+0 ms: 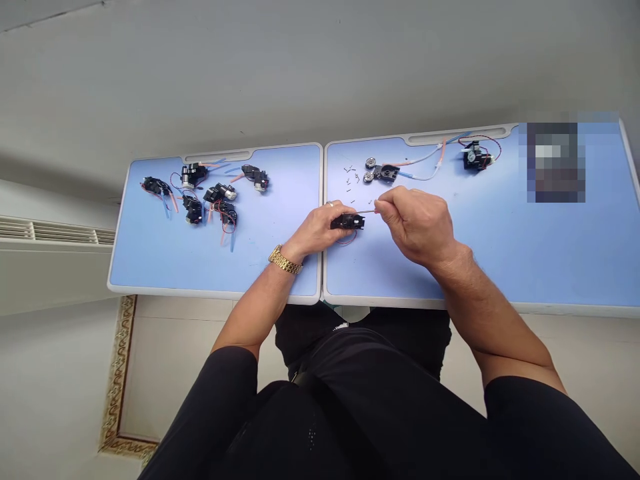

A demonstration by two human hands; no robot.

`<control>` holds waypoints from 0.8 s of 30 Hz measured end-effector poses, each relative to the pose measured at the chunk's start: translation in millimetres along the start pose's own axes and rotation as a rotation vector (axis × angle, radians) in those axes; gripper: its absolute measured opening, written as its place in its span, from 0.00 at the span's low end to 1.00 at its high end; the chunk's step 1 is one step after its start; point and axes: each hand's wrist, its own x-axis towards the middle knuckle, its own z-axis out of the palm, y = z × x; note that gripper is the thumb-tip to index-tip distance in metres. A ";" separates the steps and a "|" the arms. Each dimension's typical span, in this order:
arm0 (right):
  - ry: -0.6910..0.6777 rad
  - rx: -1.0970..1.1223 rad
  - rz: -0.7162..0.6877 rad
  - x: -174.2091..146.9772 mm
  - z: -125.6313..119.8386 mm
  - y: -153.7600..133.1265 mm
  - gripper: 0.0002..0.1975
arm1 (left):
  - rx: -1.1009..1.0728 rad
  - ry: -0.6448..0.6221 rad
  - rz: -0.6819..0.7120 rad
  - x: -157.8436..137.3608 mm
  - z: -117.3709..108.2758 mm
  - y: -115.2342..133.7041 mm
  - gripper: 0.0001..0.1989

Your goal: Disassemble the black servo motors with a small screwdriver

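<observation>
At the upper left of the frame, a cluster of small black motor units (210, 193) with red and blue leads is lying on the left blue tabletop (150, 260), well apart from both hands.

Moving toward the centre, the left hand (320, 230) is reaching across the seam between the two tabletops, a gold watch (285, 260) showing at the wrist. Its fingers are curled around a small black motor unit (347, 221), gripping it from the left side and holding it just above or on the right blue tabletop (500, 267); I cannot tell which. A thin red lead is looping out beneath the unit.

Just to the right, the right hand (415, 223) is pinching a slender metal tool (367, 212) between thumb and fingertips, its tip meeting the top of the held unit. In my judgement, the work calls for the left hand to be keeping the unit steady while the right is keeping the tool in line with the fastener, pressing lightly so the tip is not slipping off.

Above the hands, tiny dark screws (351, 180) are lying scattered on the right tabletop, with an open black assembly (383, 173) and its two round parts just beside them. Further right, near the upper edge, another black unit with wires (475, 157) is sitting alone, and a blurred patch is covering the upper right corner.
</observation>
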 end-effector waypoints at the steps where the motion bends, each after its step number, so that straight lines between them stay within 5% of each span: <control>1: 0.001 0.023 -0.018 0.0 0.1 -0.4 0.11 | -0.001 0.001 -0.003 0.1 0.4 -0.2 0.16; 17: 0.023 0.124 -0.055 -2.7 -0.8 -6.0 0.06 | -0.036 0.008 -0.022 -0.2 0.9 0.3 0.15; 24: 0.025 0.020 0.036 -2.7 -1.5 -4.0 0.07 | -0.025 0.002 -0.023 -0.2 -0.1 1.1 0.15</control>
